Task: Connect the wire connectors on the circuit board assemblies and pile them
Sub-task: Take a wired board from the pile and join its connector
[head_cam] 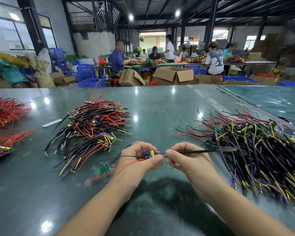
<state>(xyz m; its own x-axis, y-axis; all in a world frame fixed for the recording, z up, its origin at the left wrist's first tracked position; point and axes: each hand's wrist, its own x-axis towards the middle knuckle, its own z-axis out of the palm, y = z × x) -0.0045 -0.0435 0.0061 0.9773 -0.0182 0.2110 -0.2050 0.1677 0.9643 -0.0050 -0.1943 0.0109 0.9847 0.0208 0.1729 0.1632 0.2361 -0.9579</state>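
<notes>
Low centre of frame, just above the desk (pixel 160 108): left hand (pixel 140 159) curled round a small blue-and-yellow connector block (pixel 149 153), thumb on the near side, fingers over the top. Right hand (pixel 182 157) pinching the mating wire end (pixel 163 153) of purple and yellow leads, with a black sleeved lead (pixel 206 151) running off to the right. Both hands grasping, neither released. Ends nearly touching or already butted; cannot tell if seated, joint hidden by fingertips.

Same assembly trailing lower left: green circuit board (pixel 104 168) hanging or lying near the desk, red wire (pixel 126 163) looping under the left hand.

Left of centre: finished pile (pixel 92 128) of wired assemblies. Right side: unconnected pile (pixel 255 150), bigger, tangled. Far left edge: red wire bundles (pixel 5 111).

Risks, judged:
- Half-seated plug if pushed at an angle; could pull apart once thrown on the pile.
- Wrong polarity or wrong pairing; colours alike, small parts, easy to mismatch.
- Pinch so close to the tip could bend pins or kink thin leads.
- Black lead reaching toward the right pile; possible snag dragging other assemblies along.
- Dangling board could catch the red loop or knock the desk on transfer.
- Loose toss leftward could tangle the finished pile.
</notes>
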